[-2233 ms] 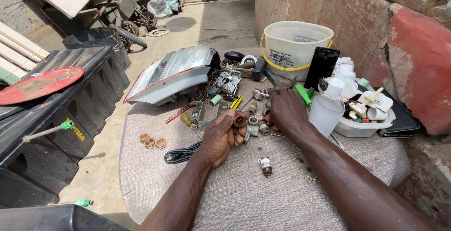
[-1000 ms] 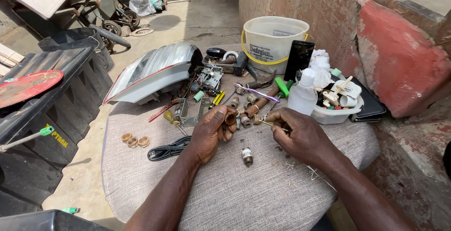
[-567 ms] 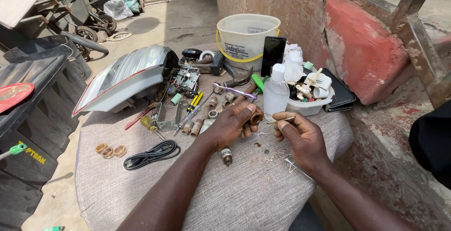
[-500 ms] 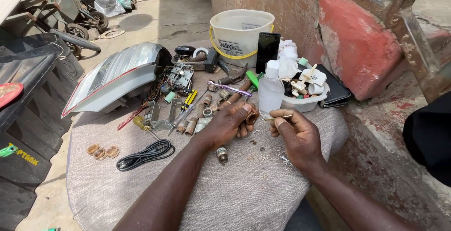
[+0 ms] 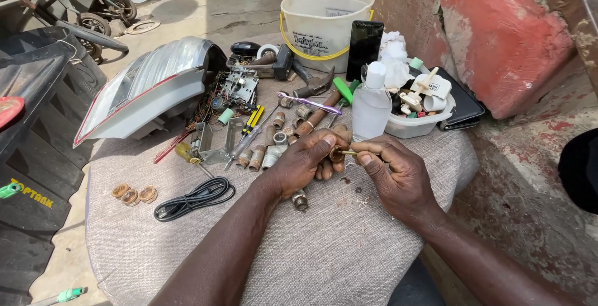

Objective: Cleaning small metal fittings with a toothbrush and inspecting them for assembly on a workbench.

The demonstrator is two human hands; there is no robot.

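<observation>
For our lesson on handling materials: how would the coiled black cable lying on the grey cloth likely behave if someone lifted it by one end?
The black cable would probably be floppy: it lies in loose loops, so it would likely uncoil and dangle. It looks thin, so probably light. On the cloth-covered table it seems unlikely to roll or slide.

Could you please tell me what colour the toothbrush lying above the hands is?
The toothbrush is purple, seen in the head view.

My only view is head-worn, looking steeply down and slightly forward, close over the cloth-covered table (image 5: 349, 256). Both my forearms enter from the near edge. Far: white bucket (image 5: 324, 23); wall right, probably a yard left.
</observation>
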